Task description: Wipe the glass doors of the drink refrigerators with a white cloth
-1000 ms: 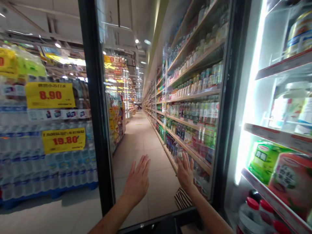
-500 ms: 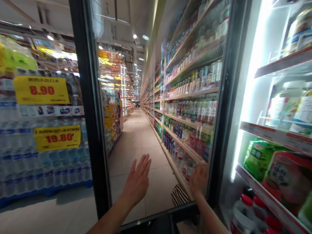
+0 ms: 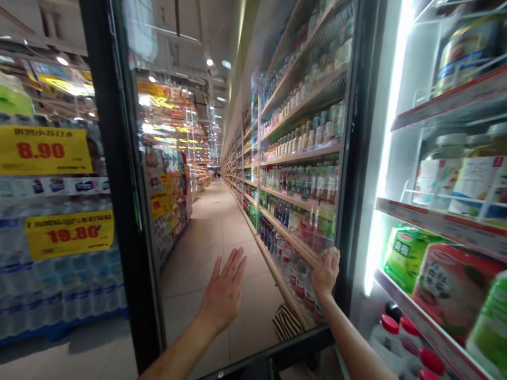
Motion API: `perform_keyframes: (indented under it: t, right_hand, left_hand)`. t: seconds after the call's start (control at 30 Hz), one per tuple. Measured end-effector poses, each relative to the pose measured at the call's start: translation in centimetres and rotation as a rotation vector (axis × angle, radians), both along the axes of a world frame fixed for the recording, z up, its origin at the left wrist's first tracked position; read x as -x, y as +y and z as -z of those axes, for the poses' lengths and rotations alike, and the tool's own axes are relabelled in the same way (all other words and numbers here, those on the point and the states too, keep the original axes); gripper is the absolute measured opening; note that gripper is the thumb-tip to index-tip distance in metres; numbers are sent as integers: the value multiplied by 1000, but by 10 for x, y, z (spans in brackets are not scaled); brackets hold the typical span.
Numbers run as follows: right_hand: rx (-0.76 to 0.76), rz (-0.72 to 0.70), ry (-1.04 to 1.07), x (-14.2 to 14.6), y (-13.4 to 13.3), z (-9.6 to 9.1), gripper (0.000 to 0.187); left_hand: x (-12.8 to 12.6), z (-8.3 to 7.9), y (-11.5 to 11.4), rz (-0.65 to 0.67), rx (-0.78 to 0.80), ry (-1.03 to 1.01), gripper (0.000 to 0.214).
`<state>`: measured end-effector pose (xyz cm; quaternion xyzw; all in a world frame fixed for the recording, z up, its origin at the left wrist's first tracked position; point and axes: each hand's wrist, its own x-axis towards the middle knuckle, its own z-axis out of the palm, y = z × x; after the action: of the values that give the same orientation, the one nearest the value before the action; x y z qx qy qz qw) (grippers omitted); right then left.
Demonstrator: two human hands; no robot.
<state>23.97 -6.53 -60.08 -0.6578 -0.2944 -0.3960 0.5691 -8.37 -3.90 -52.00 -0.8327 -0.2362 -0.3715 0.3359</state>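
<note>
Left hand (image 3: 222, 293): wide and flat, fingers extended upward, palm turned toward the glass; whether it touches cannot be told.

Right hand (image 3: 326, 272): fingers together, slightly bent, beside the right upright of the door; whether it grips anything cannot be told.

Glass door (image 3: 237, 216): upright, directly before both hands, between the stacked goods on the left and the lit cooler on the right. Black frame (image 3: 119, 184) along its visible edges.

Seen in the pane: pale tiled floor running far off; long shelving (image 3: 301, 153) of bottles and cans on the right; black-and-white striped cloth (image 3: 288, 322), low and near the right hand.

Right, near: cooler shelf (image 3: 431, 217) with white-capped bottles (image 3: 439, 166); below it, green pack (image 3: 403, 258) and larger red pack (image 3: 455, 290), side by side; lowest, red-capped bottles (image 3: 390, 332).

Left: bottled-drink stack (image 3: 75, 285) on a blue pallet (image 3: 59, 330); two yellow price signs, 8.90 sign (image 3: 43, 150) above, 19.80 sign (image 3: 71, 233) below.
</note>
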Motion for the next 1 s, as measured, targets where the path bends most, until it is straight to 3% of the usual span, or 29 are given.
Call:
perform_keyframes:
  t: [0.07, 0.13, 0.2, 0.4, 0.5, 0.6, 0.77, 0.83, 0.9, 1.0]
  right_hand:
    - [-24, -21, 37, 2, 2, 18, 52]
    - [-53, -36, 51, -2, 5, 11, 52]
    - [-75, -50, 32, -12, 7, -19, 53]
    - [-55, -107, -93, -55, 5, -143, 51]
    - [-37, -140, -171, -67, 4, -171, 51]
    - [-55, -161, -126, -62, 4, -158, 50]
    - [-85, -163, 12, -29, -3, -68, 51]
    - [-90, -175, 32, -21, -5, -42, 52]
    - [-107, -182, 42, -23, -5, -41, 52]
    - [-158, -167, 53, -30, 4, -83, 53]
  left_hand:
    - [4, 2, 4, -8, -4, -6, 53]
    - [6, 2, 8, -16, -12, -18, 54]
    - [6, -1, 11, -21, -19, -23, 54]
    - [-1, -13, 9, -24, -13, -18, 54]
    - [-4, -19, 9, -30, -8, 1, 55]
    - [-4, -23, 9, -46, -6, -6, 55]
    - [8, -25, 13, -61, -28, -33, 55]
    - [15, -26, 16, -66, -35, -42, 55]
    - [22, -29, 19, -72, -30, -56, 54]
    - [27, -33, 21, -72, -9, -60, 53]
